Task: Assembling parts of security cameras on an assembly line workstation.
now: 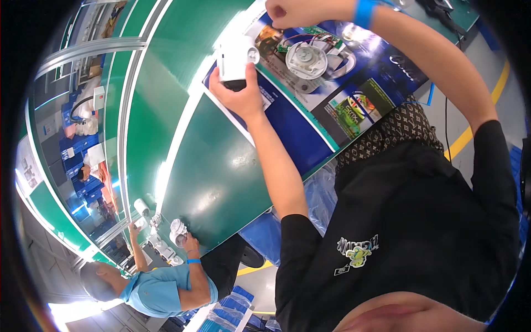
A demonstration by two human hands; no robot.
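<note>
Head view: left hand clamped on white housing; right hand unclear; lettered mat.

1 head view | fisheye (straight edges bend) | looks down | near green bench

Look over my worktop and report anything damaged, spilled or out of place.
No spill or clear damage stands out. The one untidy spot is the round white part on the printed mat: a green circuit board sits exposed beside it.
</note>
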